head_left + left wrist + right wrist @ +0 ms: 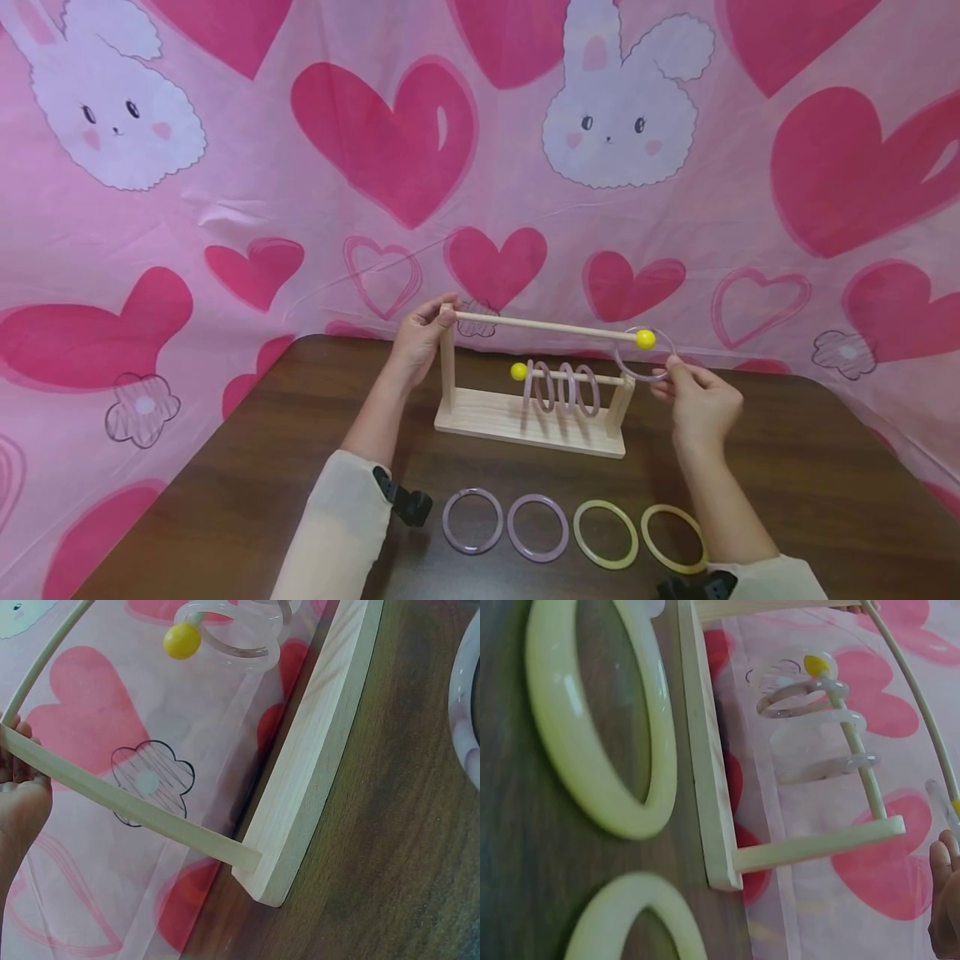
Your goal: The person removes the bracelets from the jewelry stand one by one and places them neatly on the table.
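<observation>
A wooden two-rod rack [480, 412] stands on the table, and my left hand [420, 337] grips the top of its taller left post [447, 367]. From that post the upper rod [540, 323] runs rightward to a yellow ball [646, 339]. My right hand [705, 408] pinches a translucent purple ring [639, 379] at this ball; the ring overlaps the ball in the head view. Several purplish rings [528, 392] hang on the lower rod [611, 380], which has its own yellow ball [519, 372] at the left end. The right wrist view catches only the fingers [939, 862] beside the held ring [939, 801].
In front of the rack, two purple rings [537, 498] and two yellow rings [606, 504] lie in a row on the dark wooden table [225, 500]. My right forearm is over the rightmost one's edge. A pink heart-and-rabbit cloth [510, 200] hangs behind the table.
</observation>
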The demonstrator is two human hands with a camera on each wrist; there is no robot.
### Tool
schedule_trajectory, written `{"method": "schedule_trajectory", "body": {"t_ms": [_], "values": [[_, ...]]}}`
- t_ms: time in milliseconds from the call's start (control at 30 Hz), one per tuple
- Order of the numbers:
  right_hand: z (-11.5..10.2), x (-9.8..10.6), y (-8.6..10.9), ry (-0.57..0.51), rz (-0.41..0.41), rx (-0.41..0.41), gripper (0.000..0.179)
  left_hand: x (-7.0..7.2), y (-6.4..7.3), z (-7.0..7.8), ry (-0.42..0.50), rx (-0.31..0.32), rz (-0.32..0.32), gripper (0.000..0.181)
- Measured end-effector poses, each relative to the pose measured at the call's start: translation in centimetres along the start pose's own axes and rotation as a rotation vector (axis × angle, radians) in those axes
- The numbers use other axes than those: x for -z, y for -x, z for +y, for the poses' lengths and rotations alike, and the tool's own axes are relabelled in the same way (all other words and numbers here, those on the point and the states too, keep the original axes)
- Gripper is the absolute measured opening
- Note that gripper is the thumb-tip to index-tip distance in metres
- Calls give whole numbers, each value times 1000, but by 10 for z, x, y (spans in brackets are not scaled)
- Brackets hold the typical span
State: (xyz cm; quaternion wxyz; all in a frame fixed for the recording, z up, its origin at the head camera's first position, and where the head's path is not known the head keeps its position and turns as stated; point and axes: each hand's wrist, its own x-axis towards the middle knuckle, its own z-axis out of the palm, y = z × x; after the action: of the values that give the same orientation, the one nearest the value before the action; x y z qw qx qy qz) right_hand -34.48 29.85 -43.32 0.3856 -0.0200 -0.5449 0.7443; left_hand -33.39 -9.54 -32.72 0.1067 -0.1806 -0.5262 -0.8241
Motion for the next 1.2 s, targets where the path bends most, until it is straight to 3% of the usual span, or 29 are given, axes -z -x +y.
{"method": "schedule_trajectory", "body": {"t_ms": [233, 467, 733, 933, 1033, 1200], "values": [[-10, 16, -2, 7, 23, -52, 39, 0, -1, -1, 17, -1, -5, 37], [-21, 30, -8, 5, -1, -104, 27, -1, -1, -1, 30, -11, -20, 37], [-18, 41, -12, 10, 10, -119, 40, -1, -1, 0, 21, -6, -10, 37], [-21, 45, -10, 8, 9, -120, 38, -1, -1, 0, 6, 1, -2, 37], [-40, 39, 0, 13, -3, -142, 33, -1, -1, 1, 14, 1, -8, 37], [-109, 7, 33, 52, 25, -244, 11, 0, 0, 1, 14, 5, -6, 37]]}}
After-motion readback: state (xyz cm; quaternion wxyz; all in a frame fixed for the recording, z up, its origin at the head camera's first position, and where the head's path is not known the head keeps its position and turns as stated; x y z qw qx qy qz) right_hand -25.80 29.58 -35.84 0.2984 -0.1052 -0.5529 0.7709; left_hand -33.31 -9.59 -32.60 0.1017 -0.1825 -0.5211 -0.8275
